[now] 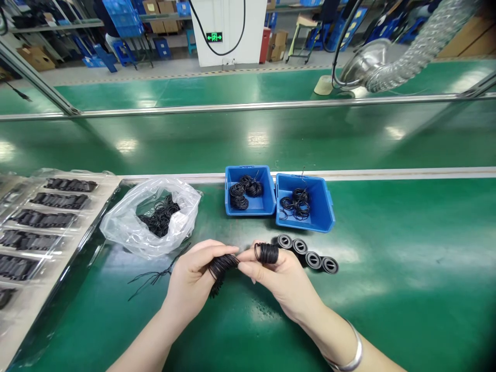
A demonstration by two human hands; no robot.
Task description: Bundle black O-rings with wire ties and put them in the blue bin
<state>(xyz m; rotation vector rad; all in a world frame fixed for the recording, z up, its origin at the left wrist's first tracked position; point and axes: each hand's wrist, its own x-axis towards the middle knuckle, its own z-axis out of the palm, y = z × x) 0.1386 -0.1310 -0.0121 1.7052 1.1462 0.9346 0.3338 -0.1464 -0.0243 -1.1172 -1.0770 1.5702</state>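
My left hand (191, 276) is closed around a bunch of thin black rings (221, 268) that look like rubber O-rings. My right hand (289, 284) meets it, thumb and index fingertip pinching at the bunch's right end. More black rings (267, 253) are strung side by side around my right index finger. Beyond my left hand stands an open clear plastic bag (116, 222) with a heap of black rings (160, 214) inside. Just past my right hand, several black round caps (313, 260) with slotted faces lie in a slanted row.
Two blue bins (251, 211) (323, 209) holding bundled black rings stand at the bench's back edge. Thin black strands (153, 278) lie left of my hand. Far left, a tray (103, 194) carries rows of bagged dark parts. A silver duct (422, 46) hangs at upper right.
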